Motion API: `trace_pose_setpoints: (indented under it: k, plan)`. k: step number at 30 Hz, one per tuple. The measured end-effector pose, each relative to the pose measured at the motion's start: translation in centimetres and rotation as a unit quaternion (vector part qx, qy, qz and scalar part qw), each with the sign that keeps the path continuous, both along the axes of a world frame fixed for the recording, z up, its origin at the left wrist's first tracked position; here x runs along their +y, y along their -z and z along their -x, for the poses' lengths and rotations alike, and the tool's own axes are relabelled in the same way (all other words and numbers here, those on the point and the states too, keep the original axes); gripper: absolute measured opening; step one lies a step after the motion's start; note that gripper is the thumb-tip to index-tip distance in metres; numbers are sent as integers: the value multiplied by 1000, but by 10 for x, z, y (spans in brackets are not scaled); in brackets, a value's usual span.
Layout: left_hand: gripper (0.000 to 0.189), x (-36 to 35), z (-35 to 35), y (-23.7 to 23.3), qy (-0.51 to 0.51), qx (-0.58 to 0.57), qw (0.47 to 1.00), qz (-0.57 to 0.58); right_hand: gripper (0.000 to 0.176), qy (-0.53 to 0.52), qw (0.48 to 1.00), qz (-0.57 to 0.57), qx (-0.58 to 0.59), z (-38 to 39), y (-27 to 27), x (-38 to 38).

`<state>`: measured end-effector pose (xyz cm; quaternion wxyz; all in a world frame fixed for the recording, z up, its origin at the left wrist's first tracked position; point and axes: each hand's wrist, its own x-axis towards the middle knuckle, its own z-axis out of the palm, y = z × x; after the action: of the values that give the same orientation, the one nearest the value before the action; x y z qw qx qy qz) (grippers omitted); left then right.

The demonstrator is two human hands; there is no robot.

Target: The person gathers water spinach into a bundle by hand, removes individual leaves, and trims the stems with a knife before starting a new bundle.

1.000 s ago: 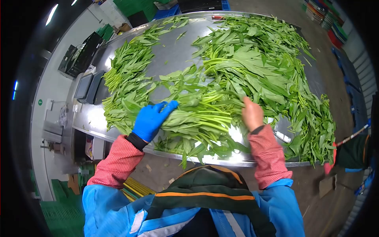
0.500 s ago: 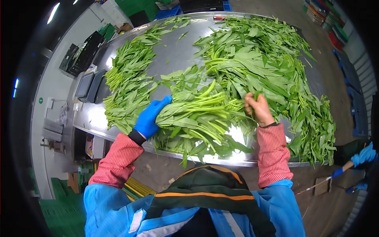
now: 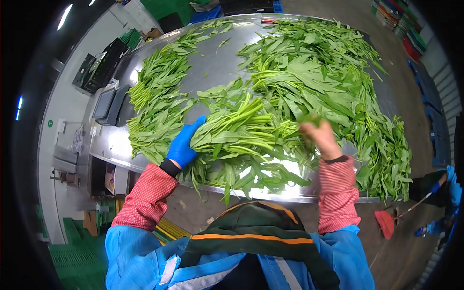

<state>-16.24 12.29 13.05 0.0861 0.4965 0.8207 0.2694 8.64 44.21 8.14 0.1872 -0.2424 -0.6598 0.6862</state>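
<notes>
My left hand, in a blue glove, grips a bundle of long-stemmed leafy greens at its leafy end, lifted a little off the steel table. My right hand is bare and blurred; it is raised at the bundle's right side with a few green stalks pinched in its fingers. A big loose heap of greens covers the table's right half. A sorted row of greens lies along the left side.
A scale with a dark display stands at the table's left edge. Green and black crates sit behind it. At the far right another person in blue gloves holds a red broom on the concrete floor.
My left hand has gathered and lifted the bundle, shifting slightly left. My right hand has risen off the pile with a few stalks. The person with the broom has come into view.
</notes>
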Motion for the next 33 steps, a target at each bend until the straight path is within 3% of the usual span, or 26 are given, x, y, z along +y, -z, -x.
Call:
trace_pose_setpoints:
  k: [1,3,5,6,7,9,10,11,13,16,19,22,23,25,27,29,30,31,33]
  plan:
    - [74,4,-2,-1,4,2,1000,1,37,-17,985,-159,-57,15,0,-22]
    - [74,16,-9,-5,11,15,1000,16,38,-77,925,-357,-107,37,-15,-59]
    - [74,23,-10,-6,16,26,999,18,35,-103,868,-470,-127,52,-19,-82]
    - [74,24,-8,-5,18,29,999,11,31,-68,929,-357,-73,51,-21,-80]
    - [74,25,-7,-6,17,32,999,1,28,-55,950,-307,19,53,-13,-68]
    - [73,25,-9,-9,19,16,1000,0,18,-29,997,-69,12,37,-8,-45]
    - [72,23,-13,-9,21,4,1000,4,16,-23,997,-41,58,32,-10,-41]
    - [72,23,-16,-7,21,-8,1000,6,16,9,992,-88,91,32,-3,-41]
    - [71,27,-18,-7,17,-28,999,5,16,35,990,-105,93,29,-10,-42]
    - [70,24,-16,-13,29,-52,998,15,16,118,942,-313,42,28,-4,-46]
    - [71,7,-3,-5,11,-117,993,24,17,256,965,-40,43,14,-7,-7]
    - [73,-10,10,6,-16,-253,967,-3,28,39,983,141,110,-27,-15,26]
    - [74,-12,12,7,-24,-304,952,-20,33,-48,998,13,46,-24,-5,22]
    - [76,-12,11,2,-28,-335,942,-10,47,-212,943,-241,-83,-11,13,5]
    - [76,-8,12,6,-19,-343,939,-2,69,-108,822,-483,-283,-2,-3,-26]
    - [76,-2,6,5,-12,-357,934,5,77,-96,946,-285,-120,19,-34,-36]
    - [75,-1,6,9,-5,-359,933,13,82,-86,980,-174,-33,32,-43,-43]
    - [75,1,5,12,3,-361,932,20,65,-60,970,-200,126,48,-40,-54]
    - [74,6,5,11,21,-402,915,19,40,-55,992,-75,81,51,-55,-53]
